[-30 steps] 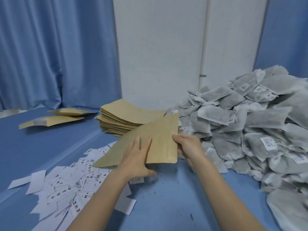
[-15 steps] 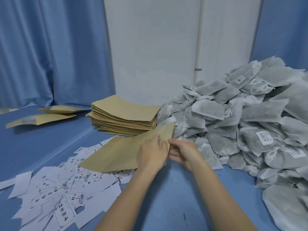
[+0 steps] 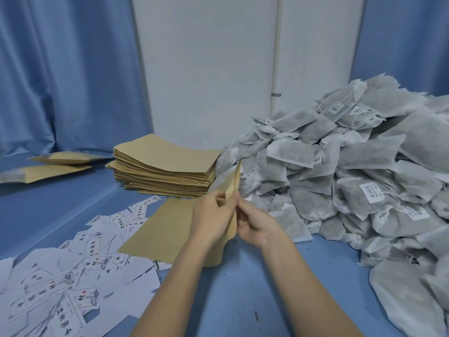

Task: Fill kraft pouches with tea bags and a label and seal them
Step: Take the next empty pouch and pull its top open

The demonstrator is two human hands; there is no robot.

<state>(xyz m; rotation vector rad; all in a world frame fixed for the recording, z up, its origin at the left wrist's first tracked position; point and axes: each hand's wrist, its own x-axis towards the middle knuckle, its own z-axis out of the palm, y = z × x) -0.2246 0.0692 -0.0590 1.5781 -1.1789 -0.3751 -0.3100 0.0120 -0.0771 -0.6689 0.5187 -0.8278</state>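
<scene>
Two hands working one pouch (image 3: 167, 229) at its open mouth. Left hand (image 3: 211, 218) pinching near lip; right hand (image 3: 255, 223) pinching far lip just beside it, fingertips almost touching. Mouth edge raised and pointing toward pile of tea bags (image 3: 340, 181); closed end lying away from pile, low over blue desk (image 3: 243, 288) and partly over scattered labels (image 3: 73, 263). Long axis of pouch running roughly from labels toward pile.

Judged step: parting the two lips so mouth gapes toward pile. Not yet spread enough to load, so far as visible. Right hand nearer to pile, so likely the one to fetch bags; left hand nearer to labels.

Materials: pouch flat, matte tan paper, stiff enough to hold a crease, grey lining glimpsed at mouth. Tea bags grey, fuzzy, pillow-shaped, some with small white printed tags, heaped loosely. Labels thin white slips, printed, overlapping at random.

Stack of empty pouches (image 3: 165, 169) just beside pile, on the side toward the labels. Two further pouches (image 3: 48, 164) lying well apart from pile, beyond stack, near blue curtain (image 3: 60, 81); filled or sealed, cannot tell.
</scene>
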